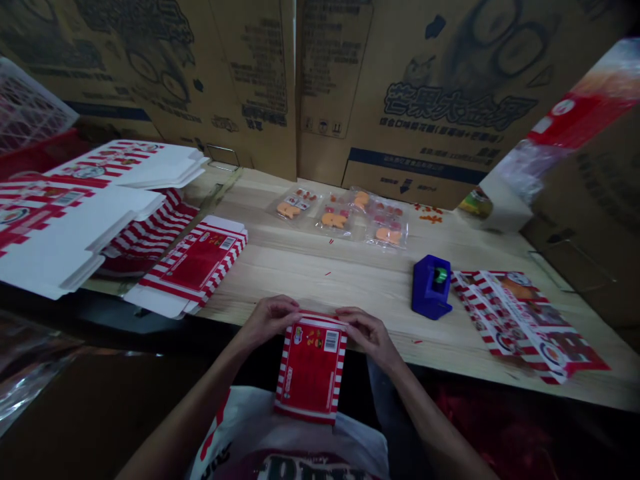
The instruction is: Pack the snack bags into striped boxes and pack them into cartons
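As both hands meet: left hand [270, 321] and right hand [368, 333] curled, pinching the top edge of a red-striped carton [311, 371]
Carton: lower centre, hanging past the front edge of the bench [305, 267]
Beside: blue tape dispenser [431, 288], right of centre

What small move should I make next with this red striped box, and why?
Probably press the top end of the red striped box firmly closed. The left hand and right hand both grip that end, and the rest of the box already looks squared up, though the fingers hide the end's flaps.
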### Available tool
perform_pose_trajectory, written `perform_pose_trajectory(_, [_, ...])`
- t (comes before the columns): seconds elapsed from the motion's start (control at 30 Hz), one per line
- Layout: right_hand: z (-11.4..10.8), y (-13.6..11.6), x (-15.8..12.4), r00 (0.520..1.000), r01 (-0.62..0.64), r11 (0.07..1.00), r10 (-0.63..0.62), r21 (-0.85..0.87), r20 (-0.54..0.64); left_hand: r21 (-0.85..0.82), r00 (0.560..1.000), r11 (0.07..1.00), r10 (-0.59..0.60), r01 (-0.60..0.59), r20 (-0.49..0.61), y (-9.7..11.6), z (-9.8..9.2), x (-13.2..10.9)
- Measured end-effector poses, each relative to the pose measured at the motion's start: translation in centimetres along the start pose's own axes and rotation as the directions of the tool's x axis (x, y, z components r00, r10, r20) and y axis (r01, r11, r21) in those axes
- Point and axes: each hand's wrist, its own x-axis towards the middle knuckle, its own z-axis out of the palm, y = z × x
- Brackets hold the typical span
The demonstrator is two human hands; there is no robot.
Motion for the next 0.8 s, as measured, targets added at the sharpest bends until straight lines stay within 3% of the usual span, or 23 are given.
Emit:
perform_pose_trajectory(0.27, [1.0, -0.8, -0.1, 0.99, -0.129, 0.986, 0.122, -0.103, -0.067, 0.378, 0.995, 0.921, 0.102, -0.099, 0.013, 1.3, 0.3, -0.5])
perform_pose_trajectory(0.47, [0.2, -2.0, 1.6, 0.959, -0.283, 0.959, 0.283, 0.008, -0.029, 0.38, 0.993, 0.924, -0.022, -0.025, 0.117, 3.1, -0.2, 0.7])
perform_pose_trajectory(0.57, [0.1, -2.3, 2.0, 0.965, -0.263, 0.965, 0.263, 0.0, -0.019, 0.393, 0.99, 0.919, -0.017, -0.041, 0.141, 3.1, -0.3, 1.1])
perform_pose_trajectory(0.8, [0.7, -2.2, -0.2, 0.993, -0.107, 0.991, 0.103, -0.077, -0.059, 0.307, 0.982, 0.935, 0.151, -0.179, 0.111, 1.3, 0.1, -0.5])
